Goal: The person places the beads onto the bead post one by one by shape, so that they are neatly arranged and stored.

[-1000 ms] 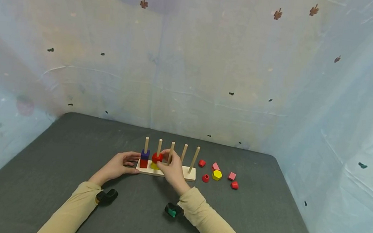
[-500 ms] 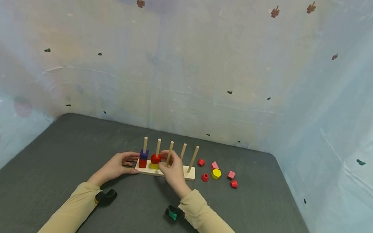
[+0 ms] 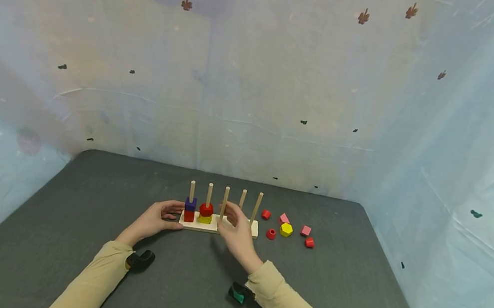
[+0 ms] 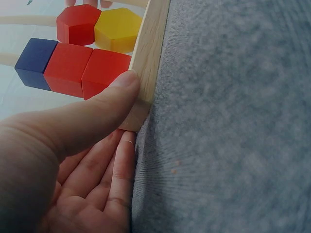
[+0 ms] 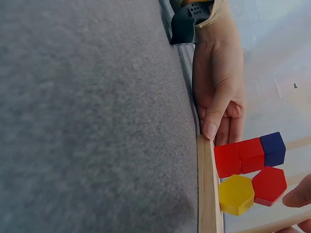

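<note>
The left hand (image 3: 156,219) lay at the left end of the wooden peg board (image 3: 203,226), its thumb pressed against the board's near edge and its fingers curved round the end, so it gripped the board. In the left wrist view the thumb tip touched the board's corner just beside the lowest red cube (image 4: 104,73). The left forearm, in a tan sleeve, ran back toward the near left, with a black wrist camera (image 3: 141,259) beneath it.

The right hand (image 3: 235,228) hovered in front of the middle of the board, palm turned left, fingers relaxed and slightly spread, holding nothing. Its fingertips stood near the third peg (image 3: 224,203) without clearly touching it. Its forearm came in from the near right.

The board stood on the dark grey surface (image 3: 88,197) and carried five upright pegs. The leftmost peg (image 3: 192,189) held two red cubes with a blue cube (image 3: 190,203) on top. The second peg (image 3: 209,194) held a yellow hexagon (image 3: 204,219) with a red hexagon (image 3: 206,210) above it. The other three pegs were bare.

To the right of the board, apart from both hands, loose pieces lay on the surface: a yellow hexagon piece (image 3: 286,229), two pink blocks (image 3: 284,218) and three small red pieces (image 3: 271,234).
</note>
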Demonstrator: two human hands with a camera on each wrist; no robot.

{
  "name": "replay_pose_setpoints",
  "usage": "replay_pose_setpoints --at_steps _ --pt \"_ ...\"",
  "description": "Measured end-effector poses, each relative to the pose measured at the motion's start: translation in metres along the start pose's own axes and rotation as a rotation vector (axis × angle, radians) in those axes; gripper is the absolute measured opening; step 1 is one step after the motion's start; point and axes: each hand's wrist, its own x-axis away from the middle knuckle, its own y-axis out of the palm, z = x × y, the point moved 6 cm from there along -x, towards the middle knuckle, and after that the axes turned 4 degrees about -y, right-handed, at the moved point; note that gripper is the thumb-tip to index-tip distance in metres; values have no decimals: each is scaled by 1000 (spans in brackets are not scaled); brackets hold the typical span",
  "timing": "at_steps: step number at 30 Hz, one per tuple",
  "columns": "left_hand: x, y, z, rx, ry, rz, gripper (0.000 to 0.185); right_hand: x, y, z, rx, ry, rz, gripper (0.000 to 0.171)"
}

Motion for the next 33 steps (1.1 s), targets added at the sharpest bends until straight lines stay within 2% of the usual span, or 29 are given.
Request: replay_pose_setpoints --at_steps 14,21,29,33 --pt "1 2 1 10 -16 5 63 26 -39 -2 57 -22 -27 49" --pt "2 1 0 5 -34 6 65 35 -72 -1 102 -2 33 48" --pt "0 1 -2 7 -35 5 65 31 -122 46 237 25 123 51" --pt "-1 1 -1 3 -31 5 65 28 -142 56 347 39 126 49"
